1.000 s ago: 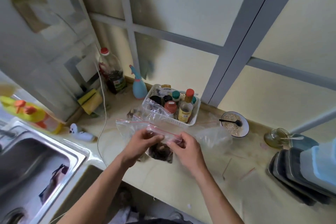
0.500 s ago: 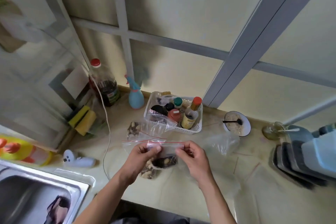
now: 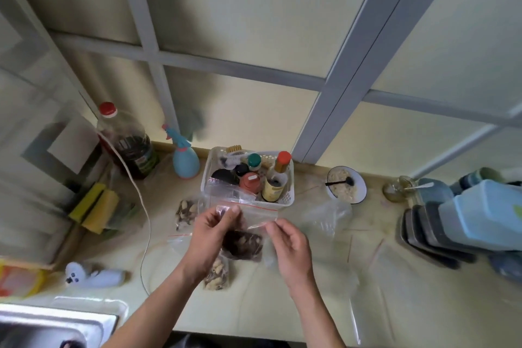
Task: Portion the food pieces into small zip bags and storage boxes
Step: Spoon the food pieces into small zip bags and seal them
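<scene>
A: Where's the food right now?

B: In a small zip bag [image 3: 243, 240] held just above the counter [image 3: 324, 285], near its front edge and in the middle. Dark and pale food pieces [image 3: 241, 244] sit at the bottom of it; the red-lined top runs between both hands.

A: And the grip?

B: The left hand [image 3: 209, 237] pinches the left end of the strip between thumb and fingertips. The right hand [image 3: 291, 246] pinches the right end, its other fingers loosely curled. Neither hand holds anything else.

A: So which step is this?

B: I'd judge it's sealing: the portion is in and the mouth is being pressed closed. Whether the strip is fully closed I can't tell, as the plastic is clear and blurred.

A: What next?

B: Probably running the pinch along the whole strip, then laying the bag down with the others. One filled bag [image 3: 217, 274] lies just nearer than the held one, partly under the left wrist, and another bag [image 3: 186, 213] sits further left, in front of the white basket [image 3: 285, 198] of bottles.

A: Anything else around?

B: An empty clear bag [image 3: 324, 217] to the right, a bowl with a spoon [image 3: 346, 183] beyond it, and stacked storage boxes [image 3: 435, 234] at the far right, still to be filled, I'd say.
</scene>
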### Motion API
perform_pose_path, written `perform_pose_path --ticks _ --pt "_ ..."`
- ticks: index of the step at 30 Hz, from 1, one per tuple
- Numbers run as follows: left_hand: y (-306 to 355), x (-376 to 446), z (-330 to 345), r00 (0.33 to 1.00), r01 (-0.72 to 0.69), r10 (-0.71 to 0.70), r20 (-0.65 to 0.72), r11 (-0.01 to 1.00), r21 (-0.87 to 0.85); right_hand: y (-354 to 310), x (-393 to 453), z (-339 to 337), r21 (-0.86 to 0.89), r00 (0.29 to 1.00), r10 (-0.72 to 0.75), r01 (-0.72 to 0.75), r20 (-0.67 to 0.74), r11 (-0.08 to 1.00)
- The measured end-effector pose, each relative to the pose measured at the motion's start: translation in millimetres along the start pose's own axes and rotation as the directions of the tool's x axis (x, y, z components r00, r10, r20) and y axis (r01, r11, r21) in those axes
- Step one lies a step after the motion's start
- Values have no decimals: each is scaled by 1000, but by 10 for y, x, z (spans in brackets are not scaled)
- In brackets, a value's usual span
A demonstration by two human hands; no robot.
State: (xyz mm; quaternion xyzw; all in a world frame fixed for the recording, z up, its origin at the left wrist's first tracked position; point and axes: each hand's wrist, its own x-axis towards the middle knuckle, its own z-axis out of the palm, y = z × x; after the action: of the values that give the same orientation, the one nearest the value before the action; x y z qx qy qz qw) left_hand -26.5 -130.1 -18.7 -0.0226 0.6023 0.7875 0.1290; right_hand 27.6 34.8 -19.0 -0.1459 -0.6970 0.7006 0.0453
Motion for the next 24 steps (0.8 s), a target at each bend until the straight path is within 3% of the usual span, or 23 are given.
perform_pose_path --ticks 4,8,12,16,21,24 --pt "-73 -4 153 998 -38 39 42 999 -12 17 72 -79 -44 993 -82 78 -87 996" --pt "-120 40 309 997 -36 31 -67 997 -73 -1 123 -194 -88 975 -146 133 -167 987" --pt "-115 61 513 996 -4 -7 -86 993 -121 -43 153 -260 -254 920 -304 240 -249 937" --pt "-97 29 648 999 35 -39 -19 982 -184 -45 189 -300 -190 941 -220 174 -256 966" --pt "-43 25 655 1000 -8 7 -17 997 -73 -49 209 -233 -305 904 -274 173 -328 936" --pt "-12 0 678 997 75 -69 38 982 -173 -50 256 -196 -300 896 -259 151 -361 942"
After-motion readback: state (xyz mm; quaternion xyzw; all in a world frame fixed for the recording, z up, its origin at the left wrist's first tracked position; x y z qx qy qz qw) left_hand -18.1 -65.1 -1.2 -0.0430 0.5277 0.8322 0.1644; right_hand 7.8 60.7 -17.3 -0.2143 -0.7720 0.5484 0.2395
